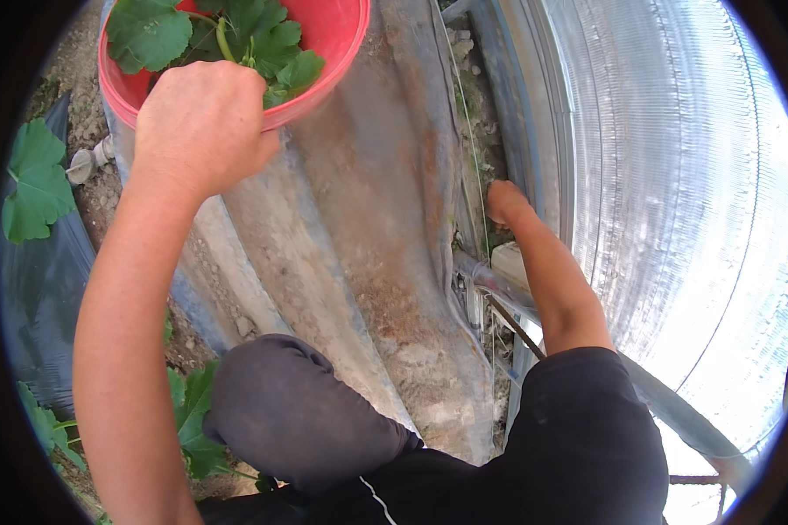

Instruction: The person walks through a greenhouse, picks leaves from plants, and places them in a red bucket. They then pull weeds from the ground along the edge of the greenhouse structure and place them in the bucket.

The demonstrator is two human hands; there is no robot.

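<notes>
My left hand point(203, 118) grips the near rim of a red plastic bucket point(351, 29) at the top of the view. Inside the bucket lie green lobed leaves point(148, 33) with a thick pale stem point(224, 39), close to my knuckles. Far to the right, my right hand point(507, 202) reaches down into a narrow strip of soil point(482, 125) beside the translucent wall sheeting. Its fingers point away and are mostly hidden, so whatever they touch does not show. A thin pale string point(471, 131) runs lengthwise just left of that hand.
Dirty ground sheeting point(368, 216) covers the walkway. Black plastic film point(39, 295) and leafy plants point(36, 184) border it on the left, near a pipe fitting point(84, 165). Ribbed translucent sheeting point(663, 164) curves along the right. A metal pipe point(499, 282) and a rusty rod point(515, 326) cross below my right forearm.
</notes>
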